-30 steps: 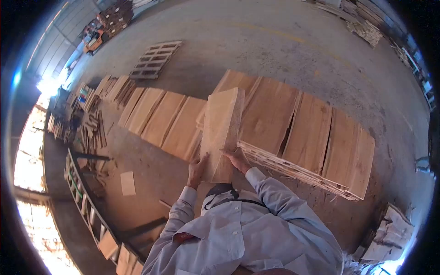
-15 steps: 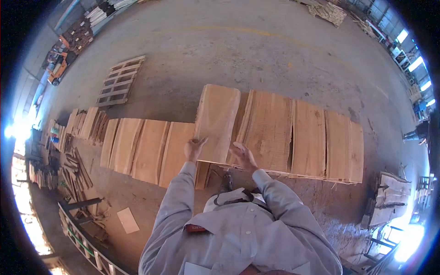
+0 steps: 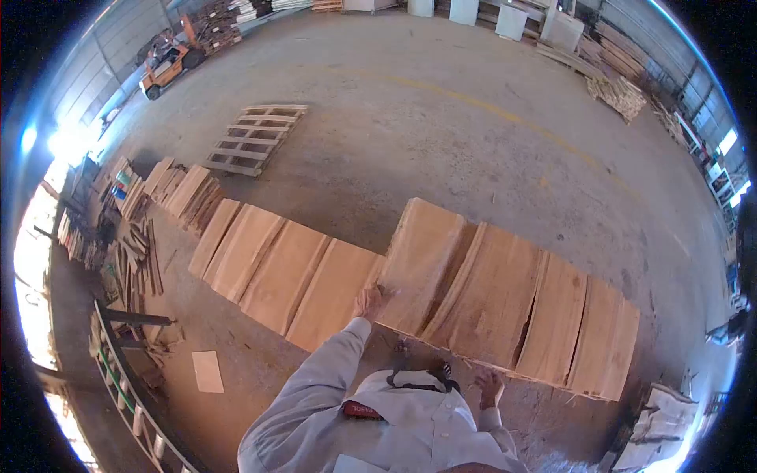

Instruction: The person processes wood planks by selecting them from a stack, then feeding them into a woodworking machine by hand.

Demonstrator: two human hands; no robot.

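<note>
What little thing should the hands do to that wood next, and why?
Maybe the left hand should nudge the end plank sideways, toward the neighbouring plank. That hand is at the plank's outer edge, and a dark strip shows between the two planks. The right hand looks empty.

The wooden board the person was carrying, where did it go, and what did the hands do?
The board moved forward and down onto the left end of the stack. The right hand let go and drew back toward the body; the left hand stays at the board's left edge. The pallet and the stack stayed put.
</note>
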